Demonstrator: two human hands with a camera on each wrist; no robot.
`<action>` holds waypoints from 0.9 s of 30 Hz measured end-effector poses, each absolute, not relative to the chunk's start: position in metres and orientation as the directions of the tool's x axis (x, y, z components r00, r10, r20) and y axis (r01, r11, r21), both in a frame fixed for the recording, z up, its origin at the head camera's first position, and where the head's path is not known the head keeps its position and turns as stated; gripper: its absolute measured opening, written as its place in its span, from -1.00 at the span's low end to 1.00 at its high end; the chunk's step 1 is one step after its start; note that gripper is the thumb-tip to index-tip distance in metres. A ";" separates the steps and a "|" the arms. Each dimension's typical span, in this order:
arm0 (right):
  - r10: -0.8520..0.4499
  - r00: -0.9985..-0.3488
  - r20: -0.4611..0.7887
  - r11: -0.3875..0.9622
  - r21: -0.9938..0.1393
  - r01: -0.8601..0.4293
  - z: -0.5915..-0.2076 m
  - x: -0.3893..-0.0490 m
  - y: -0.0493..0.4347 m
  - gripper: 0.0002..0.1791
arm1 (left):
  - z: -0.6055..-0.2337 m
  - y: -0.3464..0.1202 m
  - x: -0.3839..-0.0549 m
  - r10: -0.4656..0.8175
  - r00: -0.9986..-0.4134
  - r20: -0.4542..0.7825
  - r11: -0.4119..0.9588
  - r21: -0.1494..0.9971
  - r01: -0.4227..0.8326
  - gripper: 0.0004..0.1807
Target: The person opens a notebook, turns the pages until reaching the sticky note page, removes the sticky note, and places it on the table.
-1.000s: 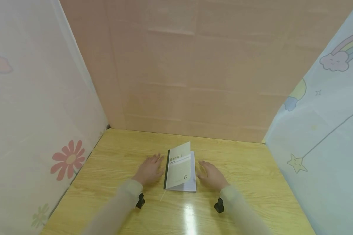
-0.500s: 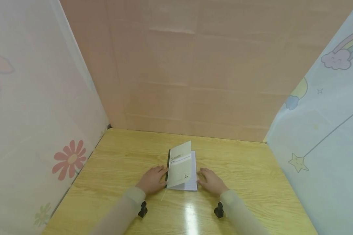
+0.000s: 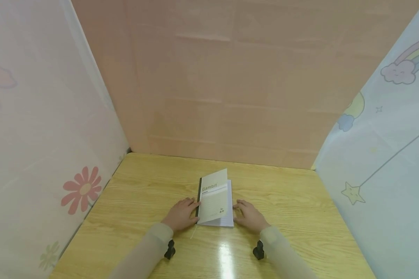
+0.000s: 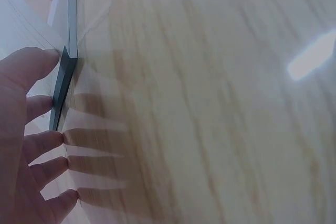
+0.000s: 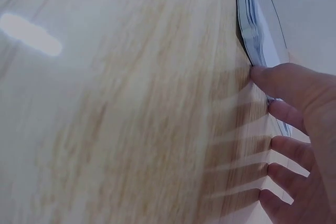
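Observation:
A notebook with a pale cover marked "Gambit" lies on the wooden table, its front cover lifted at the right over lined pages. Along its left side runs a dark spine. My left hand rests there, thumb on the cover by the spine and index finger at its edge; the other fingers touch the table. On the opposite side, my right hand has its thumb and index fingertip right at the page edge, the remaining fingers spread on the tabletop. Neither hand is curled round the notebook.
The wooden table meets a tan back panel. A flower-printed sheet stands at the left and a rainbow-printed one at the right. A thin ribbon trails from the notebook's near left corner.
My left hand has moved slightly right and nearer, from beside the notebook onto its spine edge. The right hand has drawn in to the page edge. The notebook lies nearly where it was.

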State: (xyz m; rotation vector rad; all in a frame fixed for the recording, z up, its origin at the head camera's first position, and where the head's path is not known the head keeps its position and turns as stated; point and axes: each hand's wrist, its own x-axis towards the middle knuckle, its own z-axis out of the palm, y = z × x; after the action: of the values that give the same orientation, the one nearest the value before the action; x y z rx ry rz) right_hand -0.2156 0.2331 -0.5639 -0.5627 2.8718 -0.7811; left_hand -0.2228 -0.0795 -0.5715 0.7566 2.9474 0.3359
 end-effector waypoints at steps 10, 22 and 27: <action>-0.392 -0.920 -0.020 0.803 -0.495 -0.331 -0.566 -0.217 0.233 -0.48 | -0.566 -0.077 -0.224 0.465 -0.884 -0.052 0.863 0.248 0.439 -0.36; -0.368 -0.929 -0.033 0.816 -0.490 -0.306 -0.563 -0.219 0.230 -0.49 | -0.493 -0.032 -0.225 0.521 -0.836 0.170 0.783 0.296 0.548 -0.61; -0.378 -0.926 -0.017 0.813 -0.485 -0.323 -0.566 -0.220 0.231 -0.50 | -0.483 -0.011 -0.212 0.605 -0.756 0.251 0.725 0.220 0.653 -0.66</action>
State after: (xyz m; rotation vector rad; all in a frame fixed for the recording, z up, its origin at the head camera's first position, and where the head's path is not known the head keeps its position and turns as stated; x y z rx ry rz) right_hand -0.2205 0.2305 -0.5663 -0.5592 2.8834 -0.7408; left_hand -0.2120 -0.0112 -0.4828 1.1263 3.0665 0.4935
